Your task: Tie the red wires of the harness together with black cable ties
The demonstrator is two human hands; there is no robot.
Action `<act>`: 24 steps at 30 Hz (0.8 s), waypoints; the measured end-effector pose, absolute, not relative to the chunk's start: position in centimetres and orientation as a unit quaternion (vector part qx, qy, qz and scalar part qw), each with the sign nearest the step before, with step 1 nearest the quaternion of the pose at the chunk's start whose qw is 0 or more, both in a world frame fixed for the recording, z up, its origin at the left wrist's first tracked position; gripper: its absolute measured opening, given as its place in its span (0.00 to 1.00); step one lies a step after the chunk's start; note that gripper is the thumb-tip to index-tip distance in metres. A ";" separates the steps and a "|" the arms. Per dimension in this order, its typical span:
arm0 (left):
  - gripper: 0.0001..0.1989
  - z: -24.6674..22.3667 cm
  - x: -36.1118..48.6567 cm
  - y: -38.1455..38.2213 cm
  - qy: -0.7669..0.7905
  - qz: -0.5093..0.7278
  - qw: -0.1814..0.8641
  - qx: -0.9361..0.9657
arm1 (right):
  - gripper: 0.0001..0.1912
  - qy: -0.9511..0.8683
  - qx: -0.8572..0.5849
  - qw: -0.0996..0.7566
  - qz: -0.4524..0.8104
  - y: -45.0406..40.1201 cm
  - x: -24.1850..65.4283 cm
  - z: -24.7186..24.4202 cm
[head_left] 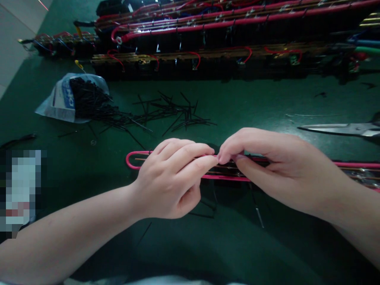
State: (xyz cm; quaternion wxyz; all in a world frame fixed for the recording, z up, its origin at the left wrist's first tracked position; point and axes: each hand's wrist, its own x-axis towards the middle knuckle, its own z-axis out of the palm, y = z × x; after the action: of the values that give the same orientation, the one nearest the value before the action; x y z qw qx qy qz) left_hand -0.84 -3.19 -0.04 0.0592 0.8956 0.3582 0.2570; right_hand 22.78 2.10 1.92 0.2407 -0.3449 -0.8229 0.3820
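A long, narrow wired strip assembly lies crosswise in front of me, with a red cable looped around its left end and running along both long sides. My left hand is closed over the left part of the assembly, its fingertips at the cable's far strand. Just right of it, my right hand is closed in a pinch over the same strand. The fingertips of both hands nearly meet; whatever the right fingers pinch is hidden. Dark thin strips, like cable ties, stick out on the near side.
Behind my hands, loose black cable ties spill from a clear plastic bag. Scissors lie at the right. Several similar wired assemblies line the back of the green table. A blurred-out pale object is at the left.
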 end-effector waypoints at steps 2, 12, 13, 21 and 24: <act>0.16 -0.1 -1.0 -3.1 0.343 0.269 0.048 0.899 | 0.09 -0.827 -0.347 0.244 0.369 2.1 22.7 1.9; 0.06 -1.3 -0.9 -3.6 0.260 0.240 -0.107 0.929 | 0.08 -0.830 -0.352 0.239 0.361 2.0 22.6 1.9; 0.05 -1.2 -0.9 -3.7 0.248 0.234 -0.117 0.933 | 0.08 -0.832 -0.347 0.239 0.360 2.0 22.6 1.9; 0.05 -0.9 -0.6 -4.1 0.194 0.201 -0.145 0.949 | 0.07 -0.834 -0.341 0.230 0.367 1.9 22.3 2.0; 0.05 -0.9 -0.4 -4.1 0.195 0.202 -0.141 0.949 | 0.07 -0.832 -0.344 0.229 0.370 2.0 22.2 1.9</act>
State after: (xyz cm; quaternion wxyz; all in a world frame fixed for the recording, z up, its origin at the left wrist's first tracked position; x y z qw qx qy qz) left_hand -0.39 -4.06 -0.90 -0.1414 0.9493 0.1951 0.2020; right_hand 22.24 1.99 1.91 0.2294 -0.3435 -0.8322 0.3698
